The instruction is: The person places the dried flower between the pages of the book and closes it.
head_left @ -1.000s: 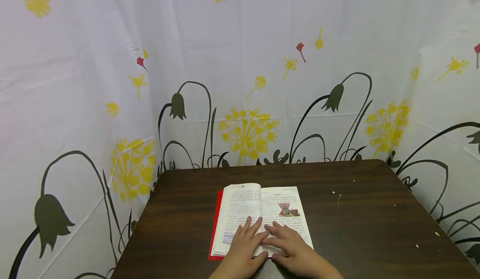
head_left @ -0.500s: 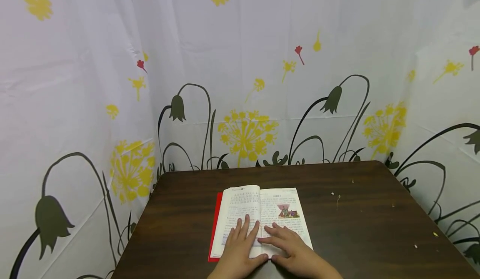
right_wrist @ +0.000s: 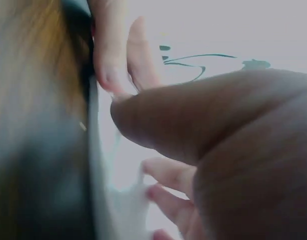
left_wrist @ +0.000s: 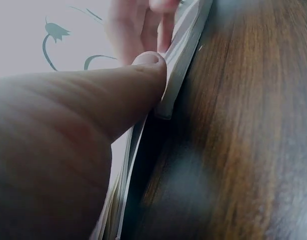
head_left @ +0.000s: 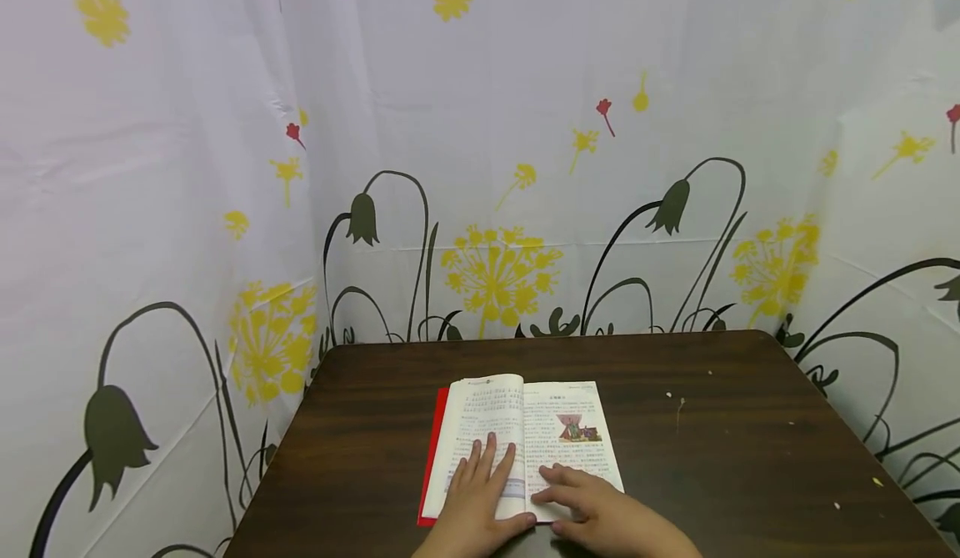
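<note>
An open book [head_left: 487,404] with printed pages and a red cover [head_left: 432,466] lies on the dark wooden table. My left hand [head_left: 474,495] rests on the lower left page, its fingers spread and nearly straight. In the left wrist view, the left thumb [left_wrist: 138,82] reaches along the book's near edge. At the lower right page is my right hand [head_left: 592,508], fingers loosely bent; whether they press the paper cannot be told. In the blurred right wrist view, its thumb [right_wrist: 158,112] lies across the page edge. A coloured picture [head_left: 579,429] shows on the right page.
The brown table [head_left: 690,441] extends to both sides of the book, with a few small pale specks on its right half. A white curtain [head_left: 480,108] with printed flowers hangs behind and around it.
My left hand has shifted left across the left page, its fingers spreading away from the middle crease. The right hand has drawn slightly right and toward me. The book stays open at the same pages.
</note>
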Tool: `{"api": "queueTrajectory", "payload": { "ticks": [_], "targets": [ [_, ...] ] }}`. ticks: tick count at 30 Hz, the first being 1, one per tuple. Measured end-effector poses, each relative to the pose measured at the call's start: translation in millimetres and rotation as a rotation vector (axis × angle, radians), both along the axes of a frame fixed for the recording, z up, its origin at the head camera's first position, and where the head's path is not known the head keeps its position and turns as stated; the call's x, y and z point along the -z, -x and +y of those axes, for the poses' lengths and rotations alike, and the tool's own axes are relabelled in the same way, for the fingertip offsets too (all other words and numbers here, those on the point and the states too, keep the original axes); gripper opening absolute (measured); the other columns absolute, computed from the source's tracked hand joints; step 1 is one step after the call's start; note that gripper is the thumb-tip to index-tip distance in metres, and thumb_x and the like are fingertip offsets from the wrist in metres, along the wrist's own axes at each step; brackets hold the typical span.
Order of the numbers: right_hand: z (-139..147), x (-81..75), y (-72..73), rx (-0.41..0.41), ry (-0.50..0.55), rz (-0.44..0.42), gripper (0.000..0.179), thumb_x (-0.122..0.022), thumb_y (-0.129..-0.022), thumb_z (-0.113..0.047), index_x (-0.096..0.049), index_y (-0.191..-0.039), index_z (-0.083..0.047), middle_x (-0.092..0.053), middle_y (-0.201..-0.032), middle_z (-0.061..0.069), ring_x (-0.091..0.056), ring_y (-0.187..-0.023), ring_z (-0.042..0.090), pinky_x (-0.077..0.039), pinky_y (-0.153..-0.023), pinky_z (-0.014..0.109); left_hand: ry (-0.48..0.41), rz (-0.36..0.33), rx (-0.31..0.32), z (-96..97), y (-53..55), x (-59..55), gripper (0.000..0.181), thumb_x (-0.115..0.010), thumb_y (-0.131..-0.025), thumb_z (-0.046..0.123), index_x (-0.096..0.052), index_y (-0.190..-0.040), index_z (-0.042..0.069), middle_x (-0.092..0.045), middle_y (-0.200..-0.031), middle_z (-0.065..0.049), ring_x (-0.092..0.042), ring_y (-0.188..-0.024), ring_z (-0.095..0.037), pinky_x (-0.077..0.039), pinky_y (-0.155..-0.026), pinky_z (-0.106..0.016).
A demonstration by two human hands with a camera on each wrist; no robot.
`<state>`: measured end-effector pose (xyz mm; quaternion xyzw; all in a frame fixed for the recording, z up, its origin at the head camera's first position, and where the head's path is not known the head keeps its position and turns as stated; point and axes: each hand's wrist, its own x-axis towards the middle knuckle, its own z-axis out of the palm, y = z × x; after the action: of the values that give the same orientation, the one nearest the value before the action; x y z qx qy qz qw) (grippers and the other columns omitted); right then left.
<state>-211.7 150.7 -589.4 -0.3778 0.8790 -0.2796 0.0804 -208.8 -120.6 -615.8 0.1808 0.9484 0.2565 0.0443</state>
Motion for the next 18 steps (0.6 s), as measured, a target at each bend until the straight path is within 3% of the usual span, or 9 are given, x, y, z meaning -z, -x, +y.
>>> {"api": "queueTrajectory", "payload": {
  "ticks": [3, 6, 9, 14, 18],
  "targets": [
    [9.8, -9.7, 2.0, 0.005, -0.028, -0.073, 0.039, -0.067, -0.108, -0.044, -0.068, -0.145, -0.034, -0.059, -0.163, 0.003, -0.057, -0.149, 0.029, -0.053, -0.118, 0.047, 0.007, -0.001, -0.001, -0.3, 1.1, 0.0, 0.107, -0.076, -0.089, 0.072, -0.035, -0.172, 0.017, -0.020, -0.182, -0.020, -0.018, -0.168, -0.050, -0.019, -0.130, -0.076],
    [22.1, -14.2, 6.6, 0.044, 0.004, -0.115, 0.037, -0.069, -0.107, -0.039, -0.070, -0.143, -0.030, -0.066, -0.149, 0.000, -0.064, -0.135, 0.021, -0.057, -0.111, 0.039, 0.016, 0.012, 0.001, -0.5, 1.0, -0.6, 0.106, -0.077, -0.089, 0.070, -0.036, -0.171, 0.017, -0.021, -0.182, -0.021, -0.020, -0.167, -0.051, -0.021, -0.129, -0.077],
    [38.3, -11.1, 13.8, 0.116, 0.048, -0.044, 0.033, -0.072, -0.106, -0.032, -0.074, -0.138, -0.024, -0.070, -0.130, -0.003, -0.063, -0.114, 0.012, -0.057, -0.095, 0.031, 0.024, 0.020, 0.000, 0.2, 0.7, -0.4, 0.107, -0.078, -0.088, 0.069, -0.037, -0.171, 0.016, -0.022, -0.181, -0.022, -0.021, -0.166, -0.051, -0.022, -0.129, -0.077],
    [72.5, 7.0, 27.1, 0.384, 0.055, 0.075, 0.022, -0.077, -0.103, -0.026, -0.078, -0.124, -0.022, -0.059, -0.096, -0.010, -0.047, -0.089, 0.006, -0.043, -0.072, 0.026, 0.028, 0.019, -0.001, 2.6, 1.6, 0.2, 0.108, -0.079, -0.087, 0.069, -0.038, -0.170, 0.014, -0.022, -0.181, -0.024, -0.022, -0.166, -0.053, -0.022, -0.128, -0.077],
    [100.1, 17.1, 40.9, 0.584, 0.055, -0.002, 0.017, -0.074, -0.104, -0.025, -0.078, -0.121, -0.022, -0.063, -0.094, -0.008, -0.054, -0.087, 0.009, -0.047, -0.072, 0.028, 0.021, 0.014, -0.005, 4.4, 2.8, -1.1, 0.108, -0.078, -0.087, 0.070, -0.038, -0.170, 0.013, -0.021, -0.181, -0.023, -0.021, -0.166, -0.053, -0.021, -0.128, -0.078]
  ]
}}
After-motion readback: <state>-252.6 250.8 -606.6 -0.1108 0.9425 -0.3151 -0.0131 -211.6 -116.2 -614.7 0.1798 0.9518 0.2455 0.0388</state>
